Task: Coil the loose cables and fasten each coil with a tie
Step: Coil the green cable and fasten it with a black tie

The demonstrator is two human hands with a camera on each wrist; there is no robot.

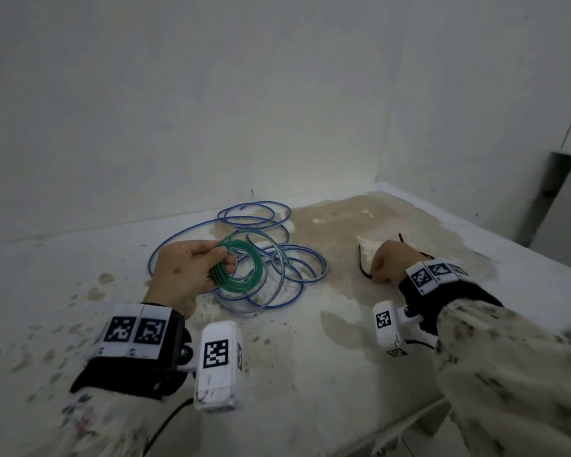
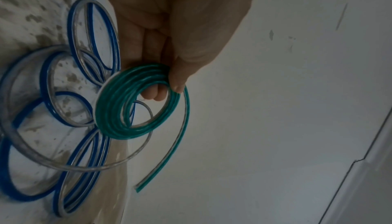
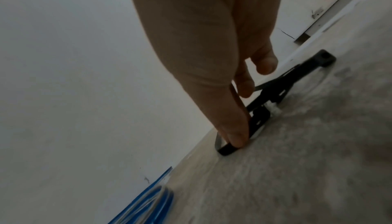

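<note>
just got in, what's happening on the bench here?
A person is bundling cables. Their left hand holds a green cable already wound into a small coil, one end trailing free and no tie on it yet. Their right hand is down on the table, fingers on the black cable ties lying there, apparently picking one up. The blue cable sprawls in loose loops, uncoiled.

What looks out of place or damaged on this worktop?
The worktop has a broad brownish worn patch and scattered flecks where its white coating looks peeled. The blue cable sprawls in uncoiled loops. The green coil in the left hand has a free tail springing out, untied.
</note>
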